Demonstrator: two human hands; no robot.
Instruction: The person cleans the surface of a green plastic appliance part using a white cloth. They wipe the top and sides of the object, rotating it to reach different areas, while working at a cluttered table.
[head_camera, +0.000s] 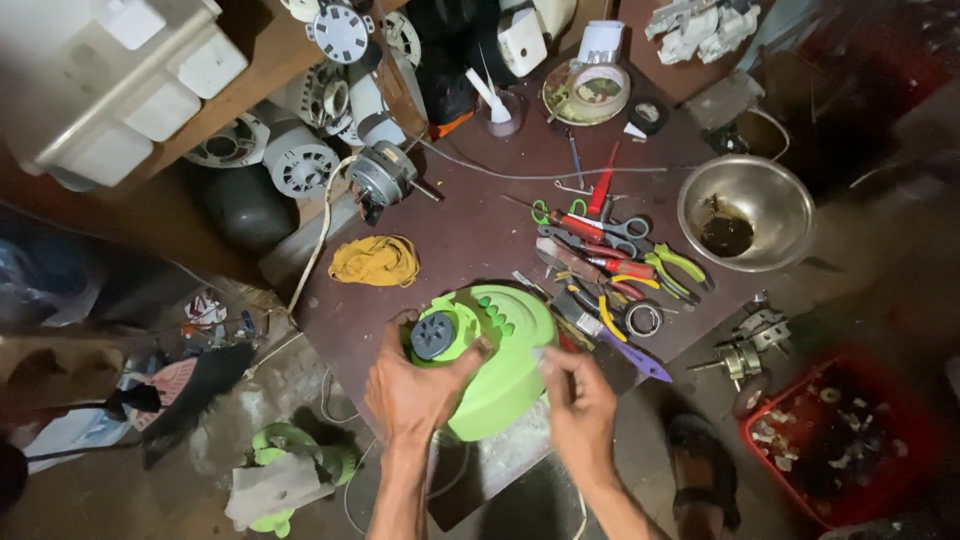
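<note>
Near the front edge of the dark worktable (470, 225), the left hand (415, 390) has its fingers curled around the near-left side of a bright green plastic housing (505, 365), thumb pressed beside the grey round motor hub (434, 335) set in its top. The right hand (580, 405) is just right of the housing with its fingers pinched narrow; it seems to hold something small and pale, but motion blur hides what it is. The housing's underside and the wrists' lower ends are cut off or covered. Just beyond the right hand lies a heap of pliers, scissors and screwdrivers (610, 255) with red, green and yellow handles, overlapping so single tools are hard to separate. Farther right stands a steel bowl (745, 210) with a dark residue. A crumpled yellow cloth (375, 262) lies to the far left of the housing. At the table's far edge sits a round tape roll (587, 92).
</note>
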